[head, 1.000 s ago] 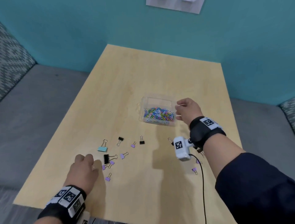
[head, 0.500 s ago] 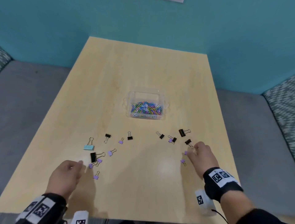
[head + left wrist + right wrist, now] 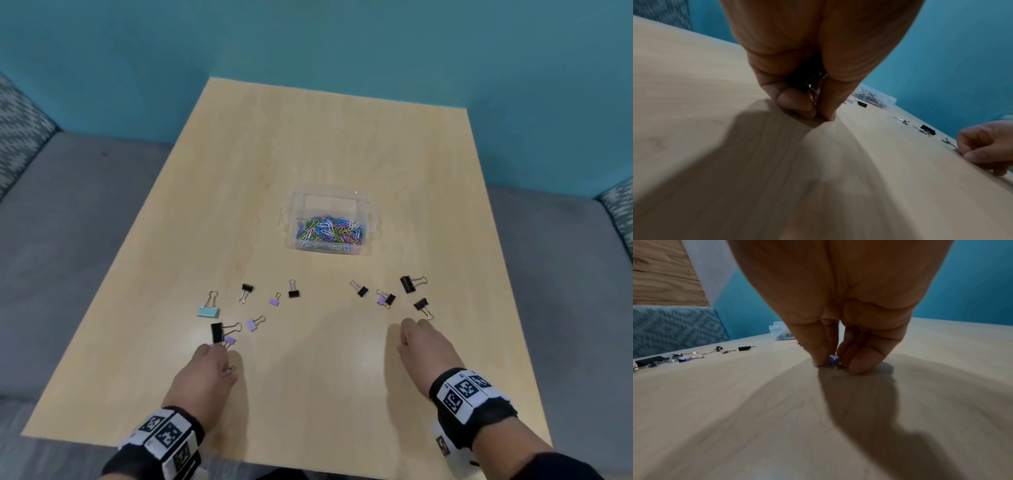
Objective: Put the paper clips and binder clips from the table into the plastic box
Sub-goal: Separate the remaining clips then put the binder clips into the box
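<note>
1 plastic box (image 3: 363,205), 2 hands, 6 black binder clips (image 3: 294,293)

Light wooden table (image 3: 329,144), clear plastic box (image 3: 371,222), scattered binder clips (image 3: 208,311)

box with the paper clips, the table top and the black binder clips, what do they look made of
The box: clear, glossy plastic; the clips show through its walls. The table top: pale wood or wood-look laminate, smooth, faint grain with soft sheen. The black binder clips: apparently painted metal bodies with bare silvery wire handles.
</note>
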Available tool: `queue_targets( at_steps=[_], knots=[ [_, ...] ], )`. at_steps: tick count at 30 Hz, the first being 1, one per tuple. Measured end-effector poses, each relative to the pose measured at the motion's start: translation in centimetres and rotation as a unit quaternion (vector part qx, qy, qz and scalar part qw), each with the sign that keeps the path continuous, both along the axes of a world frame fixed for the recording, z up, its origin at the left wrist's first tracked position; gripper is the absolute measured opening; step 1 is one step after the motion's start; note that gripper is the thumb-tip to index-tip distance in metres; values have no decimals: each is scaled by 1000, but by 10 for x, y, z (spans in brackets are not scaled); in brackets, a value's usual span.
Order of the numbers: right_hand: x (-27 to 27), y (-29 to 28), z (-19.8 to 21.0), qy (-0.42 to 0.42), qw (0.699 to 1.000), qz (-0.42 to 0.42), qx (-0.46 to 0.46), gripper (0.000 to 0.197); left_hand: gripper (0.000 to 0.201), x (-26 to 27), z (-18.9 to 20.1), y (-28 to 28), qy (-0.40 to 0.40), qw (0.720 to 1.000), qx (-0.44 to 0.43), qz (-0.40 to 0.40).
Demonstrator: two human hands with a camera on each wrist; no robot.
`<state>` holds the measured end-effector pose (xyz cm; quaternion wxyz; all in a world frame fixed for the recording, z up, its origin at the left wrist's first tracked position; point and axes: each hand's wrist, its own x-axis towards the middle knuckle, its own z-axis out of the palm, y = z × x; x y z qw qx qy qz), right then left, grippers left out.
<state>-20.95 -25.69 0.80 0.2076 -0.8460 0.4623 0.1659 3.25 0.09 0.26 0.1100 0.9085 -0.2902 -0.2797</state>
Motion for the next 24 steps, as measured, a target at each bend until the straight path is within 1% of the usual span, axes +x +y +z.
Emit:
queue_targets(
  at_steps=[3,5,6,8,10,12,13,14,16,17,19,20,21,24],
  knots=[
    [0,2,0,-28,998,-49,25,8,20,0,0,0,-8,1000,9,-4],
    [-4,0,-2,-69,990,-115,47,8,18,-2,-1,2,2,1000,-3,12],
    [-7,-2,-3,-98,982,-154,55,8,20,-2,-2,5,13,999,-19,33],
    [-13,-4,-2,-166,957,-228,72,7,24,1,-2,12,44,994,-55,81],
    [-18,-7,0,-226,921,-299,105,7,19,5,0,16,92,983,-83,136],
    [-21,-11,1,-253,889,-353,145,7,14,9,4,17,133,967,-113,186],
    [-22,-14,1,-251,885,-362,150,7,12,11,6,17,149,958,-130,207],
    [-23,-16,0,-240,892,-355,143,10,10,14,9,15,165,949,-145,226],
    [-26,-18,-4,-214,920,-307,113,14,10,18,16,8,183,937,-172,243],
    [-26,-18,-4,-195,941,-260,93,14,12,20,21,3,182,935,-180,244],
    [-22,-17,-4,-132,981,-137,41,7,16,25,31,-10,169,937,-191,238],
    [-17,-18,-3,-97,991,-91,23,12,17,28,37,-19,160,941,-191,228],
    [-14,-19,-3,-66,996,-64,17,18,18,30,42,-31,149,947,-191,211],
    [-3,-29,-4,-8,999,-39,17,19,20,42,56,-72,103,969,-186,127]
  ],
)
